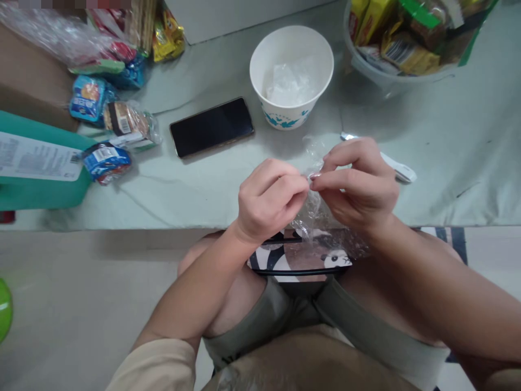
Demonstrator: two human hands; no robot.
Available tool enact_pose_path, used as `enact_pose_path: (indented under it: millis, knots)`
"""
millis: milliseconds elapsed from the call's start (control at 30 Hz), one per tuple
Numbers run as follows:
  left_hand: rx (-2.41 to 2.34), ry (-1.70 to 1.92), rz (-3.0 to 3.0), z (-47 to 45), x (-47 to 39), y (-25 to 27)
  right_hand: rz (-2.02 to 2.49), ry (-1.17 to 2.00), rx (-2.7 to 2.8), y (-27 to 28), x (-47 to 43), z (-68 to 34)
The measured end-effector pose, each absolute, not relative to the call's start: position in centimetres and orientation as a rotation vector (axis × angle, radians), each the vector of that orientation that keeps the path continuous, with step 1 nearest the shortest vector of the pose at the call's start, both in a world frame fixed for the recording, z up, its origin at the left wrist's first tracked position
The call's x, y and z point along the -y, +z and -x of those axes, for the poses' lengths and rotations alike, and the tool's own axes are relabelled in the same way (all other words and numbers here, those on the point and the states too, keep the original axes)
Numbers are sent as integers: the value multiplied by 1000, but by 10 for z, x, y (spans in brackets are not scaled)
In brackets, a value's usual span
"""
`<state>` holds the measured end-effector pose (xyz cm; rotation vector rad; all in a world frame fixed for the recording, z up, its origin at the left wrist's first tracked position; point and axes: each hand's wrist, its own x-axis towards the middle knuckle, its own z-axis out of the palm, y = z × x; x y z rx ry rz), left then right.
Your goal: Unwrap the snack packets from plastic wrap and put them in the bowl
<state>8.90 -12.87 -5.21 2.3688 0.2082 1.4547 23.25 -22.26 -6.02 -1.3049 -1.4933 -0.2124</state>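
Observation:
A crumpled clear plastic bag (313,209) hangs between my hands, over the table's front edge and my lap. My left hand (271,201) is closed, its thumb and fingers pinching the film. Fingertip to fingertip with it, my right hand (360,182) pinches the same plastic from the other side. Just behind my hands stands a white paper cup (287,117) with blue leaf prints and clear plastic film (288,81) inside. A white-handled tool (401,167), probably a utility knife, lies partly hidden beneath my right hand.
A black phone (211,127) lies left of the cup. A clear tub (386,81) full of packaged snacks stands back right. Snack packets (108,160) and a teal container (40,190) are at the left. A panda-print item (301,258) is below the table edge.

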Motion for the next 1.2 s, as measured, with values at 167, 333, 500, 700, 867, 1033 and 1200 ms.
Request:
enact_pose_path:
  millis: [167, 333, 500, 700, 867, 1033, 1200]
  knots:
    - [-168, 1376, -2326, -88, 129, -51, 1339, -150, 1437, -65, 223, -234]
    - [-151, 1275, -2153, -85, 124, -47, 1367, -115, 1458, -67, 225, -234]
    - [-196, 1087, -2120, -82, 121, -46, 1351, -53, 1463, -66, 224, -233]
    - [-360, 933, -1899, -83, 125, -52, 1350, 4, 1467, -67, 225, -233]
    - [-370, 934, -1907, -84, 124, -55, 1351, 21, 1456, -69, 225, -233]
    - [-369, 956, -2040, -82, 120, -54, 1366, 26, 1420, -69, 225, -233]
    - [-380, 886, -1941, -81, 119, -50, 1403, 125, 1397, -70, 227, -232]
